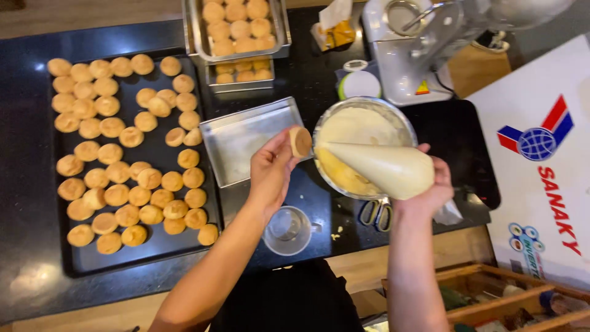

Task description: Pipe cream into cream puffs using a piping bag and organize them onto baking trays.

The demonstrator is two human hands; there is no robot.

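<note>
While my left hand [270, 169] pinches a small round pastry shell [300, 141] between thumb and fingertips, flat underside turned toward the nozzle, my right hand [433, 184] is wrapped tight around the fat end of a cream-filled piping bag [384, 166]. The bag lies across a steel bowl of cream [362, 123], its tip pointing left and sitting just beside the shell, above the bowl's rim.

To do this well, I judge I should keep the shell steady and close over the bowl so any drip falls back in, set the tip square into the base rather than at a slant, and squeeze from the back of the bag with even pressure. A light grip on the shell matters; it looks crisp and would likely crack if pressed.

On the black bench [24, 203] to my left a dark baking tray [77, 261] holds many baked shells in loose rows, well apart from my hands. An empty shallow steel pan [236, 144] sits just beneath my left hand, with deeper steel trays of shells [236, 27] beyond it. A clear measuring cup [289, 230] and scissors [376, 213] lie near my wrists.
</note>
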